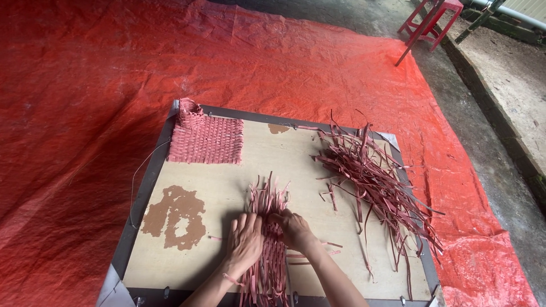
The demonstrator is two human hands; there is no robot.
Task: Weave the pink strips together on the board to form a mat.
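Head view: near the board's front edge, the left hand lies flat and open on the half-woven strip mat. The right hand pinches a strip there. Loose strips pile at the right edge; a finished woven square sits in the far left corner.

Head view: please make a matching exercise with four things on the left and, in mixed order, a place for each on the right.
Things:
1. finished woven mat
2. loose pile of strips
3. left hand
4. red stool

Places:
A. far right corner of the picture, on the concrete
B. flat on the half-woven strips at the near edge
C. far left corner of the board
D. right side of the board

Pairs: 1-C, 2-D, 3-B, 4-A
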